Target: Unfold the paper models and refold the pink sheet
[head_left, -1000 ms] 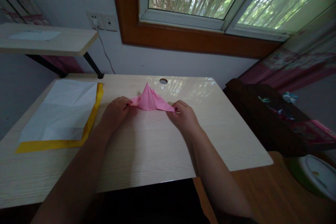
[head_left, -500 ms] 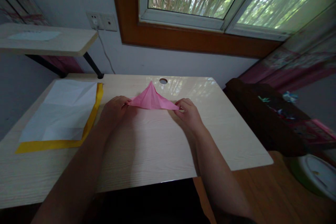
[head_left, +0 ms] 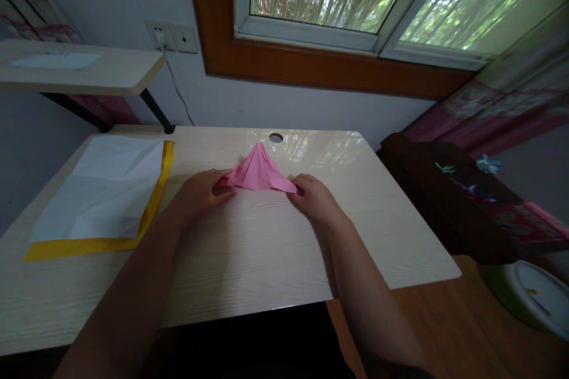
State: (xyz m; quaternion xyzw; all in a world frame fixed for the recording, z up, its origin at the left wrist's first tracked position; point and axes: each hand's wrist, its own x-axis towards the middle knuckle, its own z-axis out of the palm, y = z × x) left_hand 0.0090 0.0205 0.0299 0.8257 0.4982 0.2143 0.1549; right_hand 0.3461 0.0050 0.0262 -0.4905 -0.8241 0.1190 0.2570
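Observation:
A folded pink paper (head_left: 258,170) with a raised peak sits on the light wooden desk (head_left: 249,249), near its far middle. My left hand (head_left: 201,192) pinches the paper's left corner. My right hand (head_left: 313,196) pinches its right corner. Both hands rest low on the desk surface, and the peak of the paper points toward the window.
A white sheet (head_left: 106,186) lies on a yellow sheet (head_left: 156,195) at the desk's left. A cable hole (head_left: 275,137) is behind the pink paper. A raised shelf (head_left: 80,68) stands far left. A dark cabinet (head_left: 448,189) and a green-rimmed bin (head_left: 533,299) are at the right.
My hands have drawn slightly closer together and toward me, and the pink paper's peak has bunched up between them. The other sheets have not moved.

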